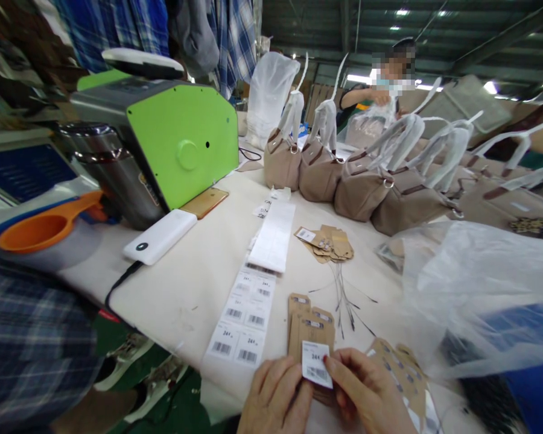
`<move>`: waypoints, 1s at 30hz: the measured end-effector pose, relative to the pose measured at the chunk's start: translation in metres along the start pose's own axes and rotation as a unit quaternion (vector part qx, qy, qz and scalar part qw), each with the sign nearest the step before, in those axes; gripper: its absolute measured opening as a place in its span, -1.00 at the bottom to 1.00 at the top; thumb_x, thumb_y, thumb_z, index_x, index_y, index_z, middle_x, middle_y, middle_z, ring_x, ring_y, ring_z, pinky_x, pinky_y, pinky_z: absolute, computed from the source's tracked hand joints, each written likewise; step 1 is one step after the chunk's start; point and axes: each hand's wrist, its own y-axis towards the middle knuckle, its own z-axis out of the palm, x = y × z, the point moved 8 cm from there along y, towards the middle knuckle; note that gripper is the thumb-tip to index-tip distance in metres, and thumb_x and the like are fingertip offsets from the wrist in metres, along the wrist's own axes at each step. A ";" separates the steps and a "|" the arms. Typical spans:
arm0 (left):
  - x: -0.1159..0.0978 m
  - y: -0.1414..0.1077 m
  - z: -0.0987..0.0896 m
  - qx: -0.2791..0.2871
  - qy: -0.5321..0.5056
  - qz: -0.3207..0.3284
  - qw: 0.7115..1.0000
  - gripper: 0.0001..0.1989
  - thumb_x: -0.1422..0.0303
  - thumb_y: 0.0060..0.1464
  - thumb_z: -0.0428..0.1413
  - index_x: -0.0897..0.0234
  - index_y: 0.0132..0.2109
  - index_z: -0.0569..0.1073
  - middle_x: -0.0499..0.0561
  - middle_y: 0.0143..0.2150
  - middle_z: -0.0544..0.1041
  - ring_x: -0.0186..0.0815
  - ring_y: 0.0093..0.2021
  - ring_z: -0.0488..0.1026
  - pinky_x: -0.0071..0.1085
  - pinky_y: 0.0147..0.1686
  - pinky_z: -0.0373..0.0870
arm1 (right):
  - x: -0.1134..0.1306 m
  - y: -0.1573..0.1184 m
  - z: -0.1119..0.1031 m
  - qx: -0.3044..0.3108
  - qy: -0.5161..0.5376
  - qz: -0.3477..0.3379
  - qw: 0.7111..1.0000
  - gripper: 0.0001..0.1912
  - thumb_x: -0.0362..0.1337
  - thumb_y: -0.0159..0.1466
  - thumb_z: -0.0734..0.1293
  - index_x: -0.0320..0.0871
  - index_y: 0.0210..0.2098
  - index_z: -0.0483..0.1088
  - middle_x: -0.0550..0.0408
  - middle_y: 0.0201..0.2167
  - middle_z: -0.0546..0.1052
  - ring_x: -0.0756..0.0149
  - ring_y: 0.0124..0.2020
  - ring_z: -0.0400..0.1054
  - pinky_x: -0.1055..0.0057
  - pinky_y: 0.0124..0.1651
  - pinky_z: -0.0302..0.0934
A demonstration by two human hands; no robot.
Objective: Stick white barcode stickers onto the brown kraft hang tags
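My right hand (366, 389) pinches the edge of a white price sticker (315, 357) marked 24 with a barcode, which lies over the front of a brown hang tag (314, 325). My left hand (278, 398) is closed, its bent fingers gripping the lower left side of those stacked tags beside the sticker. The tags lie overlapped on the table, and both hands hide their lower ends. To the left runs a strip of price stickers (239, 322), partly covered by its folded white backing (274, 235). More brown tags (400, 374) with stickers lie right of my right hand.
A pile of brown tags (332, 241) with dark strings (341, 295) lies ahead. Taupe handbags (319, 172) line the back; plastic sheeting (479, 289) covers the right. A green machine (185, 144), flask (117, 175), power bank (160, 238) and phone (206, 203) stand left. A co-worker (366, 99) stands beyond.
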 end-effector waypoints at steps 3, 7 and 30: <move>0.000 -0.002 0.000 -0.016 0.011 -0.012 1.000 -0.76 0.49 0.21 -0.06 0.28 -0.26 0.51 0.02 -0.27 0.51 -0.30 -0.14 0.44 -0.38 -0.12 0.35 | 0.000 0.001 -0.001 -0.001 -0.015 0.001 1.000 -0.45 0.21 -0.07 0.40 -0.22 -0.53 0.38 0.27 -0.80 0.27 0.58 -0.76 0.06 0.61 -0.66 -0.11; 0.000 -0.009 0.006 0.013 0.036 -0.025 0.999 -0.81 0.48 0.16 0.02 0.21 -0.17 0.50 0.03 -0.18 0.47 -0.26 -0.08 0.41 -0.38 -0.12 0.40 | 0.001 0.002 0.000 0.004 -0.031 -0.003 1.000 -0.45 0.22 -0.06 0.38 -0.22 -0.54 0.37 0.27 -0.80 0.28 0.58 -0.77 0.06 0.61 -0.67 -0.10; -0.003 -0.012 0.008 0.007 0.046 -0.023 0.999 -0.84 0.48 0.15 0.04 0.22 -0.19 0.51 0.05 -0.18 0.53 -0.25 -0.09 0.44 -0.36 -0.15 0.41 | 0.001 0.001 0.001 -0.002 -0.024 0.020 1.000 -0.44 0.21 -0.08 0.39 -0.21 -0.54 0.35 0.28 -0.81 0.25 0.59 -0.76 0.04 0.62 -0.66 -0.11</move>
